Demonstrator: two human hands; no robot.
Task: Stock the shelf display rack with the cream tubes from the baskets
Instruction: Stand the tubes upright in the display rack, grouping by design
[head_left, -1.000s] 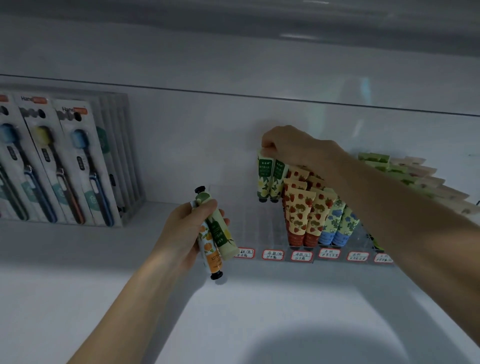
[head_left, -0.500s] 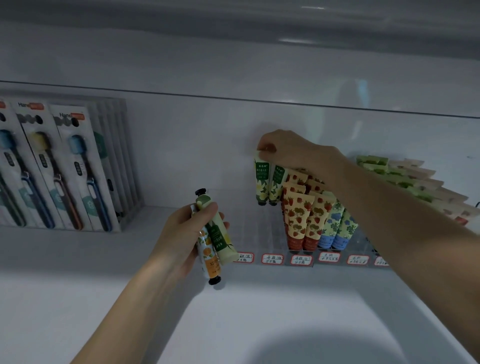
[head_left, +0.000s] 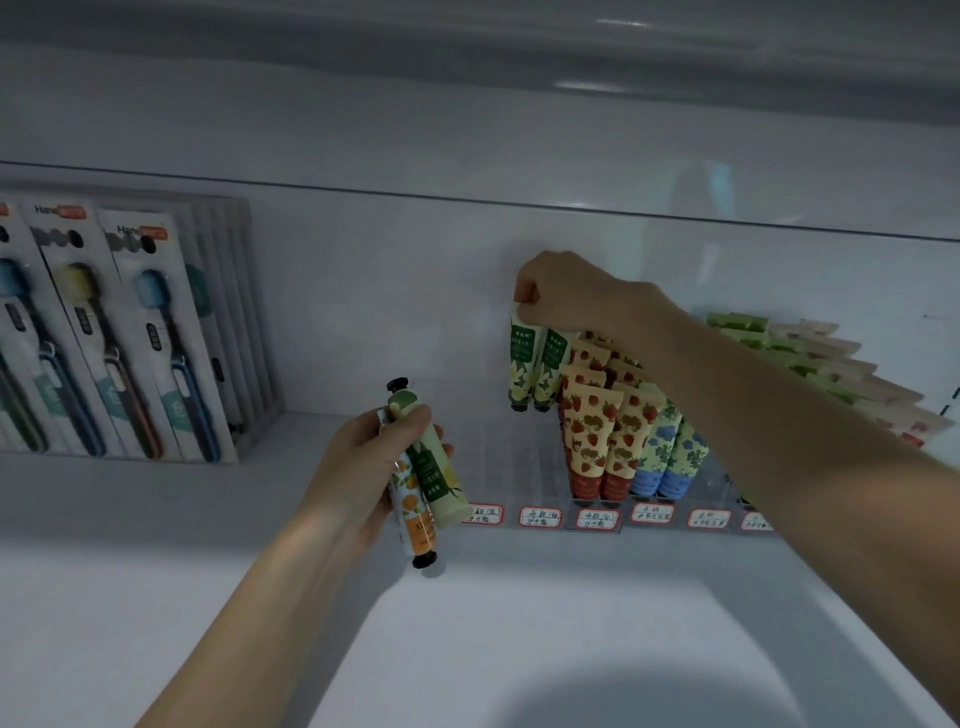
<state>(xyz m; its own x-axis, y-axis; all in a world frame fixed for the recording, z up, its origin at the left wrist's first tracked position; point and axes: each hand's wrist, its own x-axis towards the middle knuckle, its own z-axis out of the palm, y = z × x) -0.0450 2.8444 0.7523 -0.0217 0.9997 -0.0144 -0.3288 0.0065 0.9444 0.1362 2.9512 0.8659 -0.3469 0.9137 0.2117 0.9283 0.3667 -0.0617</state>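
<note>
My right hand (head_left: 576, 299) pinches the crimped tops of two green-labelled cream tubes (head_left: 535, 366), caps down, at the back of the clear display rack (head_left: 519, 467). They hang just left of the strawberry tubes (head_left: 605, 436) and blue-flower tubes (head_left: 670, 452) standing in the rack. In front of the rack's left end, my left hand (head_left: 363, 467) grips two more tubes: a pale green one (head_left: 434, 467) and an orange-fruit one (head_left: 413, 512) with a black cap at the bottom.
Boxed toothbrushes (head_left: 119, 338) lean in a row at the left of the white shelf (head_left: 156, 571). Green and cream tubes (head_left: 810, 358) fill the rack's right side. Red-bordered price labels (head_left: 597, 518) line the rack's front edge.
My right hand with the two green-labelled tubes has shifted slightly back and left over the rack. The left hand has kept its grip and barely moved.
</note>
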